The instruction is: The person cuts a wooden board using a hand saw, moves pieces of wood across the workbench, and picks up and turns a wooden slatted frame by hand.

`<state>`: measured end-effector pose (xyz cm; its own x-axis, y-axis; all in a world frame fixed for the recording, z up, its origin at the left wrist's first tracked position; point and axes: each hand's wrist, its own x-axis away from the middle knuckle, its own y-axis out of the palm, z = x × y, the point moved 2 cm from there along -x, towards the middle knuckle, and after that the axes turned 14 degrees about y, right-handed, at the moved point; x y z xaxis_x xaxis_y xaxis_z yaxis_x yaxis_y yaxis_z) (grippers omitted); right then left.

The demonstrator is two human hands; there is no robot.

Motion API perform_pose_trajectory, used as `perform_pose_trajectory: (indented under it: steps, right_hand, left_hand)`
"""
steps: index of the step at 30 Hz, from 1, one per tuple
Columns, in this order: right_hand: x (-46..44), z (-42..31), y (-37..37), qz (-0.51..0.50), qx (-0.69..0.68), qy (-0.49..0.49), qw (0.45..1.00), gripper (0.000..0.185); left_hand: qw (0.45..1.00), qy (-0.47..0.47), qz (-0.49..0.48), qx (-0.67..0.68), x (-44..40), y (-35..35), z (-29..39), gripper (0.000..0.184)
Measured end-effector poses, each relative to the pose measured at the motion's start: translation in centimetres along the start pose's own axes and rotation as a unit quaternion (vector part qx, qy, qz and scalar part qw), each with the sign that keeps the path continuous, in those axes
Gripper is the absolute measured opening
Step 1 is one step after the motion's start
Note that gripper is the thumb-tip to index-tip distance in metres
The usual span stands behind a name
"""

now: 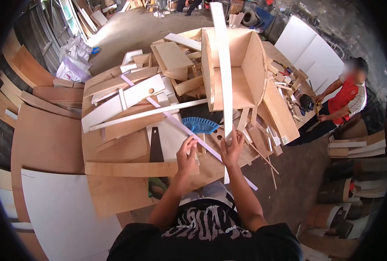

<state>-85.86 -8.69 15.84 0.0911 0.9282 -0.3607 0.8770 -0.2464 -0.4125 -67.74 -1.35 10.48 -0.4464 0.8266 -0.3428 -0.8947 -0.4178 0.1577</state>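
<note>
A long white wooden strip (222, 56) stands lengthwise in front of me, and my right hand (232, 148) grips it near its lower end. My left hand (186, 155) is raised to the left of it, fingers loosely bent and apart, with nothing visible in them. Its fingertips are next to a thin lilac strip (176, 122) that runs diagonally across the pile; whether they touch is unclear. Just beyond my hands is a blue toothed plastic piece (200, 125). A dark saw blade (155, 145) lies left of my left hand. Behind the white strip stands an open wooden box (252, 56).
Boards and offcuts cover the workbench (115, 195), including a white panel with a hole (132, 98). At the right, a person in a red shirt (345, 102) works by the bench. Large sheets (50, 139) lean at the left; white sacks (73, 61) lie behind them.
</note>
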Motion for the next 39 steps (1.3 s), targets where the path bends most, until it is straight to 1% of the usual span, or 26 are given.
perform_pose_trajectory:
  steps: [2,3,4,6,8,10,12,13,14,16,17,18,20,21,22,24,25,27,28,29,30,31,35,37,38,39]
  right_hand:
    - [-0.4,-1.3,0.4,-0.031,0.021,-0.034,0.999,0.062]
    - [-0.3,-1.6,0.9,-0.044,-0.002,-0.040,0.998,0.057]
    - [0.1,-1.5,1.4,-0.070,-0.002,-0.033,0.997,0.056]
    - [1.1,-0.1,2.6,-0.122,0.009,-0.013,0.992,0.055]
    - [2.1,0.9,3.6,-0.148,0.019,-0.013,0.989,0.056]
    - [2.8,2.2,5.0,-0.177,0.030,-0.016,0.984,0.056]
    - [3.3,3.7,6.9,-0.189,0.080,-0.021,0.979,0.058]
    - [3.3,4.3,8.0,-0.198,0.094,0.000,0.976,0.060]
    - [3.4,4.8,8.8,-0.206,0.088,-0.004,0.975,0.060]
    - [3.1,5.6,11.0,-0.206,0.126,0.037,0.970,0.060]
    - [2.9,6.4,12.2,-0.156,0.162,-0.002,0.974,0.060]
    - [2.5,6.8,13.0,-0.162,0.173,0.014,0.971,0.059]
    - [1.4,7.0,14.0,-0.187,0.235,0.039,0.953,0.057]
    - [1.2,7.7,14.7,-0.187,0.240,0.035,0.952,0.057]
    - [1.5,8.7,15.1,-0.189,0.251,0.031,0.949,0.057]
    - [2.2,9.8,15.4,-0.183,0.213,0.001,0.960,0.061]
    - [2.9,9.9,15.3,-0.191,0.215,0.001,0.958,0.061]
    - [3.6,9.5,15.1,-0.179,0.226,0.000,0.958,0.067]
    - [4.1,9.2,14.8,-0.185,0.226,-0.006,0.956,0.067]
    - [4.7,9.0,14.4,-0.185,0.237,-0.007,0.954,0.070]
    - [5.2,9.2,14.1,-0.184,0.248,-0.008,0.951,0.073]
    - [5.7,9.3,13.9,-0.181,0.232,-0.013,0.956,0.077]
    - [7.1,10.0,12.2,-0.183,0.199,-0.024,0.962,0.077]
    - [7.5,10.1,11.4,-0.169,0.147,-0.050,0.973,0.076]
    - [7.9,10.2,10.9,-0.169,0.148,-0.054,0.973,0.076]
    - [8.7,9.9,9.9,-0.164,0.108,-0.078,0.978,0.076]
  left_hand:
    - [0.999,0.039,0.014,-0.013,0.2,-1.4,0.8,0.040]
    - [0.998,0.046,0.023,-0.030,0.4,-2.0,1.2,0.041]
    - [0.998,0.046,0.028,-0.033,0.7,-2.7,1.3,0.041]
    - [0.995,0.032,0.040,-0.087,1.3,-4.0,1.5,0.041]
    - [0.992,0.047,0.062,-0.101,2.5,-5.1,1.2,0.041]
    - [0.983,0.022,0.076,-0.166,3.9,-5.9,1.0,0.039]
    - [0.976,0.008,0.089,-0.200,5.3,-6.3,0.8,0.039]
    - [0.969,-0.011,0.092,-0.228,6.2,-6.3,0.9,0.038]
    - [0.967,-0.011,0.100,-0.235,7.2,-6.3,1.2,0.038]
    - [0.957,-0.054,0.101,-0.266,8.8,-6.1,1.1,0.037]
    - [0.962,-0.037,0.121,-0.243,9.8,-6.2,0.5,0.036]
    - [0.958,-0.041,0.123,-0.256,11.0,-6.2,0.7,0.036]
    - [0.943,-0.052,0.097,-0.314,13.4,-6.5,1.4,0.036]
    - [0.933,-0.047,0.086,-0.345,14.5,-6.7,2.2,0.036]
    - [0.929,-0.070,0.084,-0.354,16.2,-7.0,2.8,0.036]
    - [0.929,-0.095,0.125,-0.336,18.2,-6.9,3.5,0.036]
    - [0.940,-0.118,0.141,-0.287,19.1,-7.0,3.8,0.038]
    - [0.934,-0.131,0.159,-0.291,20.2,-7.0,4.3,0.037]
    - [0.930,-0.139,0.170,-0.293,20.7,-7.0,4.4,0.037]
    - [0.929,-0.140,0.178,-0.292,20.9,-7.0,4.4,0.037]
    - [0.929,-0.115,0.184,-0.299,21.0,-6.9,4.3,0.037]
    - [0.929,-0.092,0.189,-0.306,21.2,-6.7,4.3,0.037]
    - [0.926,-0.107,0.179,-0.314,21.6,-5.9,4.7,0.036]
    - [0.932,-0.103,0.179,-0.299,21.8,-5.8,4.1,0.034]
    - [0.932,-0.102,0.182,-0.296,21.9,-5.8,3.9,0.034]
    - [0.935,-0.098,0.183,-0.287,22.0,-5.8,3.9,0.034]
